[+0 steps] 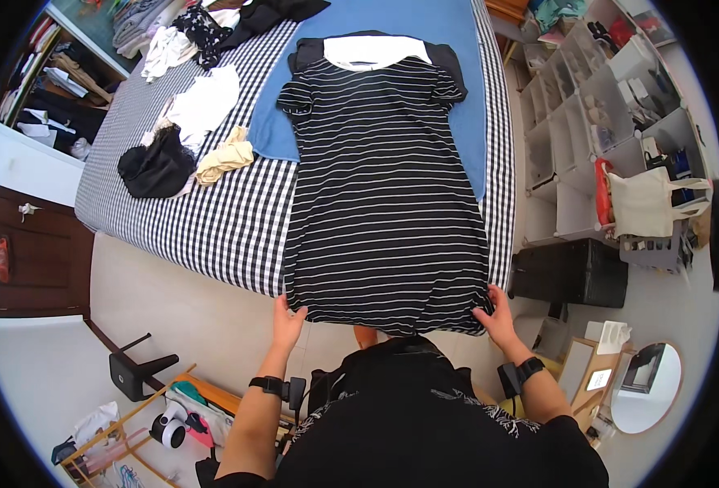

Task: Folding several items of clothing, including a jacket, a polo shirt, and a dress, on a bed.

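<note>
A black dress with thin white stripes (387,183) lies spread out on the bed, its short sleeves and neckline at the far end. My left hand (288,322) pinches the left corner of its hem at the bed's near edge. At the right corner my right hand (497,317) grips the hem in the same way, with the fabric bunched there. Under the dress's neckline show a white piece of cloth (390,50) and a black garment (452,59). A blue cloth (274,131) lies beneath them on the black-and-white checked bedcover (225,238).
Left on the bed lie a black garment (157,163), a beige cloth (225,157) and a white garment (204,104). More clothes pile up farther back. Clear storage cubes (573,122), a canvas bag (642,201) and a black box (570,272) stand at the right. A round mirror (646,390) is lower right.
</note>
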A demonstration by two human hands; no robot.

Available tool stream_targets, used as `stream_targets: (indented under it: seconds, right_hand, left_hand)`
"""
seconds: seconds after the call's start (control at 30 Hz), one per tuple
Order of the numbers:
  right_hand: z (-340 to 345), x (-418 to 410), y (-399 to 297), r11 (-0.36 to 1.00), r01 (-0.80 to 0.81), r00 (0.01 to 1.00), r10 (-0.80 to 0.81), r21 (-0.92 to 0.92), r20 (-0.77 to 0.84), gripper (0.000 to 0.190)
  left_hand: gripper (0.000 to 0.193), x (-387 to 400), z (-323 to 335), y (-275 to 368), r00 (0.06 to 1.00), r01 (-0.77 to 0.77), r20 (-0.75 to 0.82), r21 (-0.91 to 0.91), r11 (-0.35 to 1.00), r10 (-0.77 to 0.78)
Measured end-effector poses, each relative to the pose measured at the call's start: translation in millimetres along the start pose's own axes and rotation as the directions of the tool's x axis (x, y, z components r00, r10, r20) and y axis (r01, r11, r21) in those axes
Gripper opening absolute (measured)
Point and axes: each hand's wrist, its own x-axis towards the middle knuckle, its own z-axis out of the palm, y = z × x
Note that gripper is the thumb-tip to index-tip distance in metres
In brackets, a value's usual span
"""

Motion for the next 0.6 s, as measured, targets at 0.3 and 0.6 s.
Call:
stream_targets:
  seconds: [0.3, 0.6]
  right_hand:
    - [11, -19, -9, 0.924, 0.211, 0.976, -0.217, -0.318, 0.018, 0.054]
    - [-19, -49, -24, 0.549, -0.125, 0.929, 0.356, 0.826, -0.096, 0.014]
  left_hand:
    - [0.033, -14, -2, -37, 0.936, 0.195, 0.333, -0.226, 0.955, -0.112]
    - [0.024, -61, -54, 13, 0.931, 0.365, 0.258, -0.596, 0.715, -0.260]
